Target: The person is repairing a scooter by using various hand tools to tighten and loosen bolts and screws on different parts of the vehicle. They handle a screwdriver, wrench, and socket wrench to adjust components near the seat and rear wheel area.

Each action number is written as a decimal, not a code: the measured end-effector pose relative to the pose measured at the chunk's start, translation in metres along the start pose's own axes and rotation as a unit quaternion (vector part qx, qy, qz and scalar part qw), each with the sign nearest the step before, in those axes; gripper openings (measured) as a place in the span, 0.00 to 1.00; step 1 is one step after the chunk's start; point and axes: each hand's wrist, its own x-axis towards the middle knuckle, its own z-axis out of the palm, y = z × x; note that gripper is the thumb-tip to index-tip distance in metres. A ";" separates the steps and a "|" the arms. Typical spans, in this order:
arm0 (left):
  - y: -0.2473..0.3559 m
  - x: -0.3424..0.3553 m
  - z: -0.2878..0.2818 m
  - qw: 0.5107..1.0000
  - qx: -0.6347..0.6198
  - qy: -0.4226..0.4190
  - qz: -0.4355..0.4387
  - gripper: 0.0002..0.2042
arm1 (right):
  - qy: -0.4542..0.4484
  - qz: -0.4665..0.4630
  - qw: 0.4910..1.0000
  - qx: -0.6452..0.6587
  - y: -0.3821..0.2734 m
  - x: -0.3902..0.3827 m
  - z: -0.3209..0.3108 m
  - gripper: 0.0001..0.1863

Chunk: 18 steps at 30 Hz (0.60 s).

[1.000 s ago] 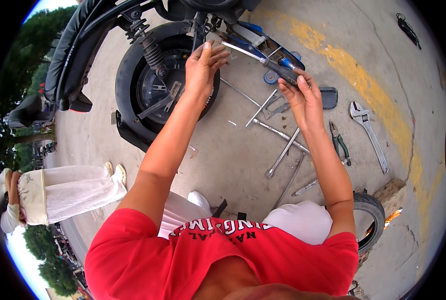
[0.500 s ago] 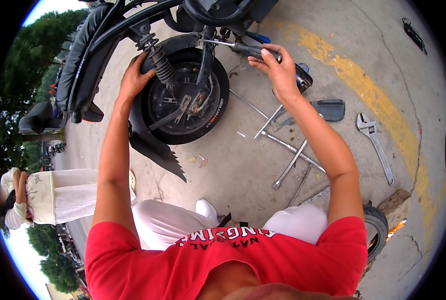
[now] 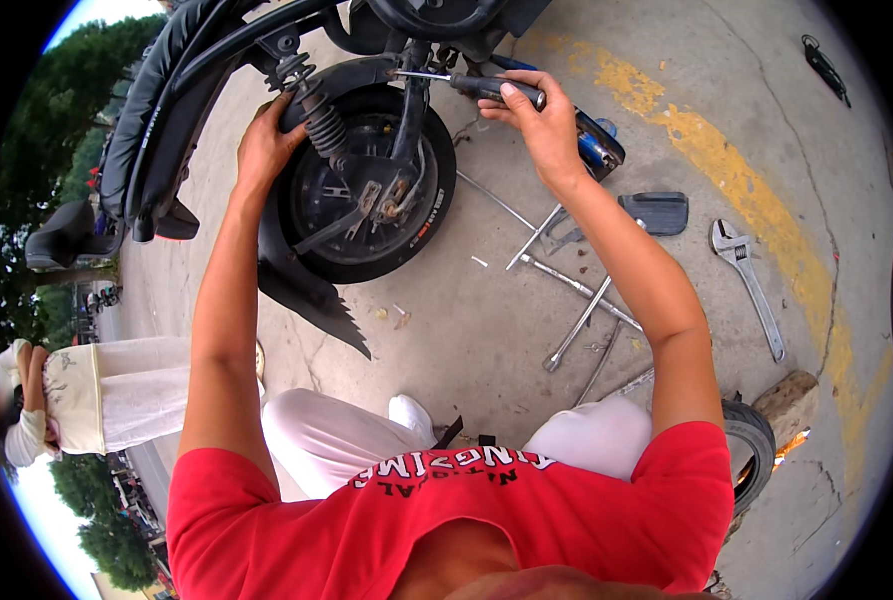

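Observation:
My right hand (image 3: 546, 130) is closed around the dark handle of a screwdriver (image 3: 464, 83). The shaft points left, its tip at the front end of the black mudguard (image 3: 351, 78) above the wheel (image 3: 371, 195). My left hand (image 3: 266, 145) grips the mudguard's rear part, beside the coil-spring shock absorber (image 3: 323, 125); some of its fingers are hidden behind the mudguard. Both belong to a black two-wheeler with a long padded seat (image 3: 161, 110). Whether the screwdriver's tip sits in a screw is too small to tell.
On the concrete lie a cross wheel wrench (image 3: 581, 290), an adjustable wrench (image 3: 748, 285), a black flap-like piece (image 3: 656, 212) and a blue tool (image 3: 598, 150). A loose tyre (image 3: 751, 455) rests by a wooden block (image 3: 786, 405). Another person (image 3: 76, 395) stands at the left.
My right hand and the screwdriver have moved left, bringing the tip farther along the mudguard. My left hand keeps its hold on the mudguard; the whole view has shifted slightly.

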 end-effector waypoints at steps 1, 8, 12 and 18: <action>0.001 0.000 0.000 1.000 0.001 0.002 -0.001 0.29 | -0.001 -0.003 1.000 -0.002 0.000 0.001 0.001 0.12; 0.001 0.000 0.000 1.000 0.001 0.001 -0.004 0.29 | -0.025 -0.046 0.994 -0.098 0.000 0.003 0.002 0.11; -0.001 -0.001 0.000 1.000 -0.003 0.003 0.003 0.30 | -0.086 -0.161 0.946 -0.267 -0.012 0.004 0.007 0.12; 0.003 -0.002 -0.001 1.000 -0.004 0.001 -0.004 0.30 | -0.235 -0.300 0.795 -0.472 -0.047 0.015 0.020 0.14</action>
